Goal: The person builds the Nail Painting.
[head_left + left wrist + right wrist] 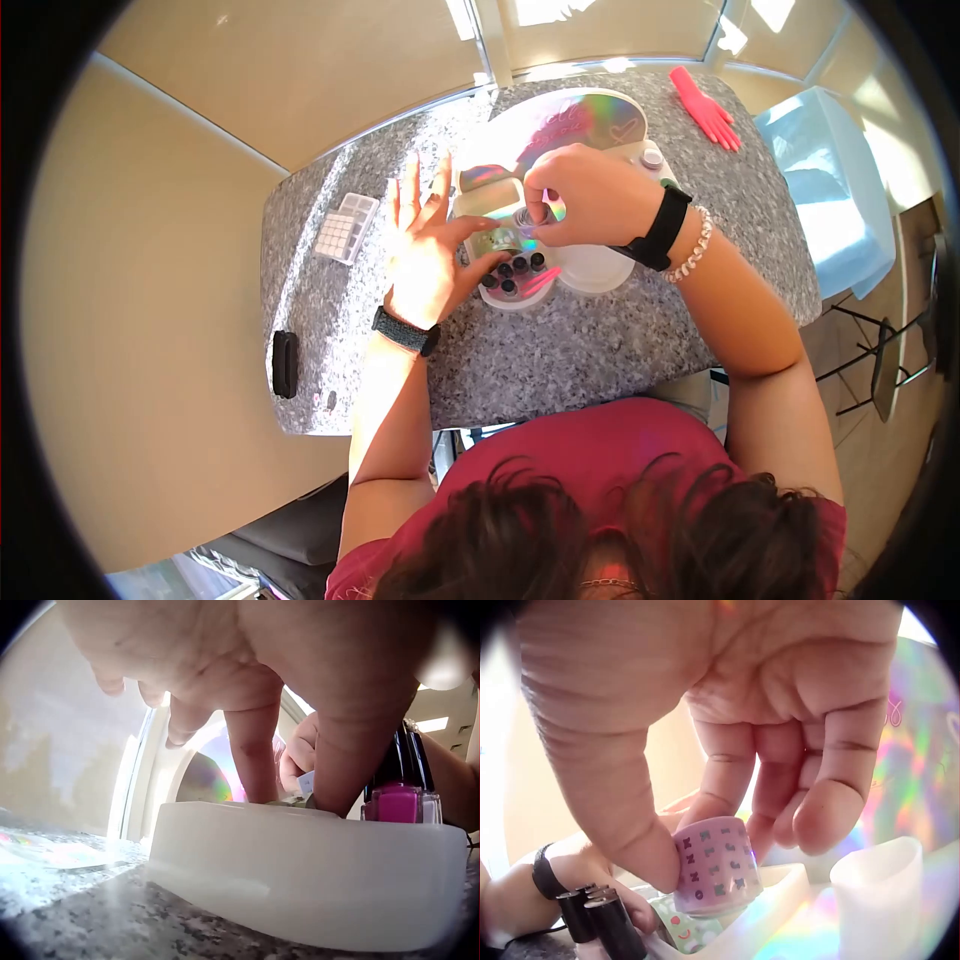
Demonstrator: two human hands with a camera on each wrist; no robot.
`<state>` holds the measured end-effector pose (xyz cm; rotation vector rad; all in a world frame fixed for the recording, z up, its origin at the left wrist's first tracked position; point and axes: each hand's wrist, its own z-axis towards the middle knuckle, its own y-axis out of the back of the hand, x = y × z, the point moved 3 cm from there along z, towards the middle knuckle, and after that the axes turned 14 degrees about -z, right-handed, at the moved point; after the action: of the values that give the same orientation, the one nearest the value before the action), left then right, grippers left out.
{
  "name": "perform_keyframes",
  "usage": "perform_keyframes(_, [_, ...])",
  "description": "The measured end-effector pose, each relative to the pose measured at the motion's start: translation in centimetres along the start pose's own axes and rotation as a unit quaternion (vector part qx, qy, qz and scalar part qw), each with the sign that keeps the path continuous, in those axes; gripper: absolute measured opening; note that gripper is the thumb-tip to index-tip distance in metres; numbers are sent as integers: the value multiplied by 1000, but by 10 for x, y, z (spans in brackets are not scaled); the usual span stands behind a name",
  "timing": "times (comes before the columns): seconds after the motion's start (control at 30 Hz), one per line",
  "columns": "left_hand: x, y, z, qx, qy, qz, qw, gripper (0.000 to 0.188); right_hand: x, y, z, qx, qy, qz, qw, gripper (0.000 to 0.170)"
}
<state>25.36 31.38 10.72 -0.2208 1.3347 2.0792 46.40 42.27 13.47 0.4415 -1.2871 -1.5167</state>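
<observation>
Between its thumb and fingers my right hand (600, 195) pinches a small purple roll (720, 877) printed with letters, held just above a white case (300, 862). My left hand (430, 245) reaches into the case from the left, its thumb and index finger on either side of a green patterned roll (682, 930); the other fingers stretch upward. Beside that thumb stand several nail polish bottles (515, 268) with black caps, one of them magenta (397, 802). Behind the hands, the case's iridescent lid (610, 120) stands raised.
A white cup-like holder (877, 892) rises to the right of the purple roll. Pink sticks (540, 282) lie at the case's front. A clear compartment box (347, 228) and a black pouch (285, 365) are at left. A pink practice hand (705, 110) lies at the far right.
</observation>
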Motion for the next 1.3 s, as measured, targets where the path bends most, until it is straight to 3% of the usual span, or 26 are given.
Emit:
perform_keyframes(0.27, [14, 2, -8, 25, 21, -13, 999, 40, 9, -13, 25, 176, 16, -40, 984, 14])
perform_keyframes(0.37, [20, 5, -13, 21, 18, -43, 999, 40, 4, -26, 33, 194, 50, -18, 980, 17])
perform_keyframes(0.6, [26, 9, -15, 24, 20, -62, 998, 41, 5, -28, 33, 191, 43, 37, 980, 16])
perform_keyframes(0.7, [27, 9, -16, 23, 17, -64, 998, 42, 5, -30, 28, 214, 2, 13, 977, 14])
perform_keyframes(0.77, [28, 8, -16, 21, 17, -64, 998, 43, 6, -30, 23, 103, 83, -40, 990, 14])
perform_keyframes(0.87, [27, 7, -16, 22, 13, -54, 998, 46, 2, -30, 20, 94, 80, -45, 991, 18])
perform_keyframes(0.97, [23, 9, -14, 17, 20, -54, 998, 48, -1, -21, 20, 163, 11, 35, 986, 18])
perform_keyframes(1.07, [26, 12, -12, -2, 43, -82, 996, 47, 2, -18, 22, 148, 11, 37, 988, 16])
perform_keyframes(1.13, [28, 12, -13, 1, 4, -94, 996, 41, 7, -21, 21, 145, 1, 27, 989, 15])
perform_keyframes(1.3, [26, 15, -14, -22, 7, -63, 998, 32, 11, -25, 20, 145, -22, 0, 989, 11])
